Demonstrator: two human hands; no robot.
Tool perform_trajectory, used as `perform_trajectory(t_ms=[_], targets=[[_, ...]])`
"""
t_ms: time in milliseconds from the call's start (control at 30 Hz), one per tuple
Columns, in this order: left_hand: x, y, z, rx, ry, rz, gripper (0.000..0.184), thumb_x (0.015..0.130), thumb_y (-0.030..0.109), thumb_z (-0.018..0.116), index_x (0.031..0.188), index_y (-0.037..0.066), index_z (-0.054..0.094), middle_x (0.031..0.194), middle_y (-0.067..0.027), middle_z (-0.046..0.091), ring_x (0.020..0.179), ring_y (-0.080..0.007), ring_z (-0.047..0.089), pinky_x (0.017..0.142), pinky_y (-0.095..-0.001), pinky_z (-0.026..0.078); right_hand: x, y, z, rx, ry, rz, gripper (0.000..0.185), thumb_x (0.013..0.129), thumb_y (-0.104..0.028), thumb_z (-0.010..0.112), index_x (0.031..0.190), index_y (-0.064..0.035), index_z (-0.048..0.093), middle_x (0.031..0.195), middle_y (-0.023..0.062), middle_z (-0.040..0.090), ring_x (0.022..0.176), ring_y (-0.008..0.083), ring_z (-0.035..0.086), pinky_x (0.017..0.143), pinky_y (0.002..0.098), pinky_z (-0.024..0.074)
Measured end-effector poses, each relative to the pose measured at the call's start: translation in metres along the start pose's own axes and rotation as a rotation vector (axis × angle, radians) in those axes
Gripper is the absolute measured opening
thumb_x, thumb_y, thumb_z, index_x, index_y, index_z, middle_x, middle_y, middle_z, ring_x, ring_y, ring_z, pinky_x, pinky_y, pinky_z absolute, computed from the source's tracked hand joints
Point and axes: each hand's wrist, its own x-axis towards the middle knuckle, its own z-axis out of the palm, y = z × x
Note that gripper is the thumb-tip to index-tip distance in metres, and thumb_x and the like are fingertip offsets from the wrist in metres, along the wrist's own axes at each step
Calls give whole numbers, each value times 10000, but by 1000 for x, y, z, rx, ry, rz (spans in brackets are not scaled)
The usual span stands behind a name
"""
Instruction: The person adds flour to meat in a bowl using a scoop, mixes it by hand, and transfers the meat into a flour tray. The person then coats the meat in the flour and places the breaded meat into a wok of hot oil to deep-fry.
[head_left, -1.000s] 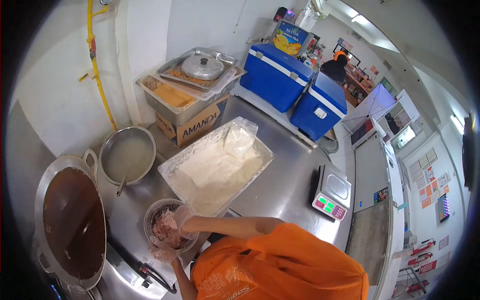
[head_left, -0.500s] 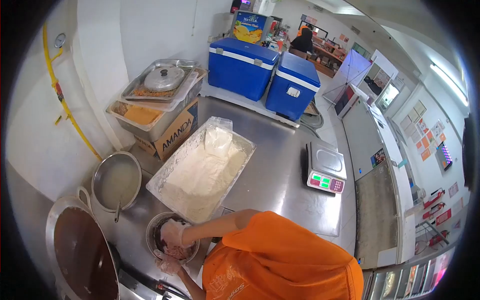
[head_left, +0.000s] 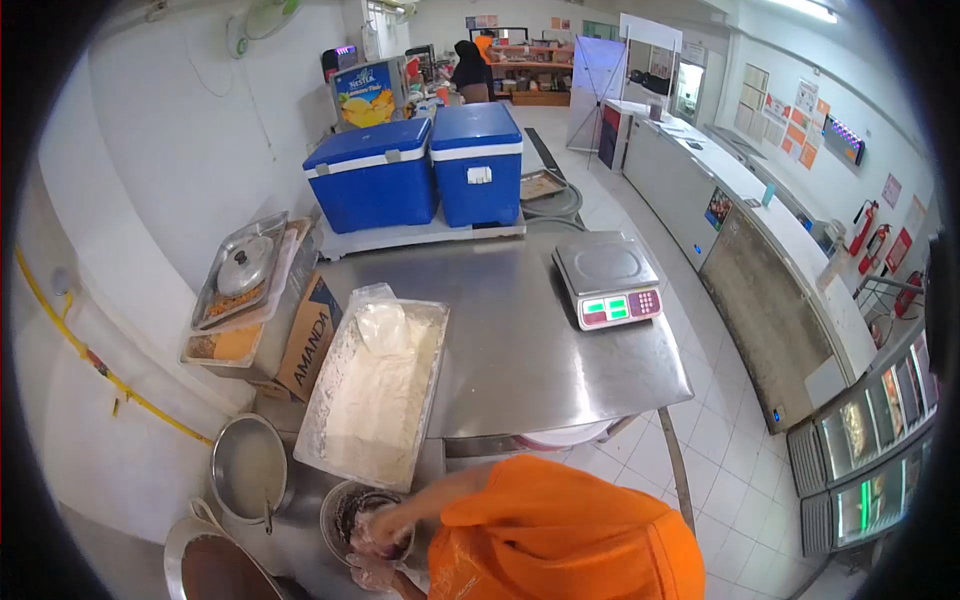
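Observation:
My right hand (head_left: 378, 532), in a clear plastic glove, reaches down into a round bowl (head_left: 334, 520) holding a dark and pinkish mixture. Its fingers are blurred among the contents. My left hand (head_left: 373, 573), also gloved, is closed at the bowl's near rim. Just beyond the bowl stands a tray of white powder (head_left: 372, 410) with a clear plastic bag (head_left: 383, 328) lying in it. To the left are a metal bowl of pale liquid (head_left: 249, 472), with a utensil handle sticking out, and a large pan of brown liquid (head_left: 218, 568).
On the steel table (head_left: 500, 375) stands a digital scale (head_left: 606, 278). Blue coolers (head_left: 478, 165) are at the back. Stacked trays (head_left: 240, 290) sit beside an AMANDA box (head_left: 308, 342) at the left. A person in dark clothing (head_left: 469, 70) is far off.
The view has swung rightward, so the table's things appear further left and the bowl lower. My right hand stays in the bowl; my left stays beside its rim.

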Motion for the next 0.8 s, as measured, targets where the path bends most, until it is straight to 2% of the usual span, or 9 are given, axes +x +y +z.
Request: perform_trajectory(t_ms=[33, 133, 200, 267, 367, 533, 633, 733, 800], targets=[[-4, -6, -5, 13, -5, 6, 448, 950, 415, 527, 1205, 53, 600, 952, -215, 667, 938, -368, 637, 810, -491, 504, 0, 7, -9, 2, 40, -164, 59, 756, -105, 683, 753, -54, 655, 934, 166, 633, 855, 316, 598, 725, 434, 489], [-12, -13, -12, 29, -21, 28, 460, 951, 432, 514, 1198, 54, 608, 945, -216, 668, 927, -366, 638, 807, -500, 499, 28, -22, -45, -480, -183, 818, 131, 767, -156, 684, 837, -46, 666, 961, 169, 649, 875, 307, 618, 755, 426, 496], [-13, -3, -35, 46, -56, 46, 468, 953, 442, 506, 1193, 55, 612, 941, -216, 669, 921, -364, 639, 805, -506, 495, 40, -28, -46, -649, -207, 1030, 191, 775, -190, 685, 892, -40, 673, 979, 171, 660, 888, 301, 631, 775, 420, 501], [-5, 18, -57, -74, -103, -187, 492, 959, 463, 479, 1169, 43, 626, 934, -220, 669, 919, -372, 636, 808, -512, 488, 46, -20, -19, -699, -165, 1090, 251, 782, -223, 685, 948, -35, 680, 997, 173, 670, 901, 295, 644, 795, 415, 506], [-7, -44, 10, -225, -4, -189, 534, 971, 476, 442, 1075, 9, 678, 918, -214, 673, 907, -417, 623, 825, -490, 484, 40, -6, 25, -688, -226, 1061, 344, 793, -274, 686, 1032, -26, 691, 1024, 175, 686, 921, 286, 663, 826, 407, 513], [-33, -32, -10, -92, 113, -67, 425, 964, 389, 476, 976, 13, 675, 891, -201, 663, 858, -384, 625, 782, -481, 487, 34, -84, -24, -568, -682, 936, 302, 819, -212, 626, 1012, 13, 685, 1033, 224, 671, 960, 345, 652, 853, 429, 512], [-35, -21, -15, -29, 195, -81, 369, 960, 337, 497, 916, 15, 673, 875, -194, 658, 829, -364, 627, 757, -475, 489, 57, -77, -26, -648, -534, 1040, 284, 834, -176, 590, 999, 36, 681, 1039, 253, 662, 983, 380, 645, 870, 442, 511], [-17, 9, -59, -141, 35, -350, 396, 964, 357, 493, 873, 15, 671, 870, -210, 647, 811, -367, 626, 754, -471, 489, 60, -43, 19, -686, -291, 1131, 264, 844, -128, 546, 960, 66, 683, 1012, 290, 656, 990, 413, 643, 882, 457, 509], [-8, 15, -68, -200, -15, -528, 419, 969, 388, 483, 877, 21, 663, 893, -219, 643, 829, -389, 619, 764, -480, 490, 46, -25, 31, -641, -455, 974, 240, 828, -167, 566, 864, 31, 697, 938, 281, 665, 948, 410, 654, 831, 456, 522]])
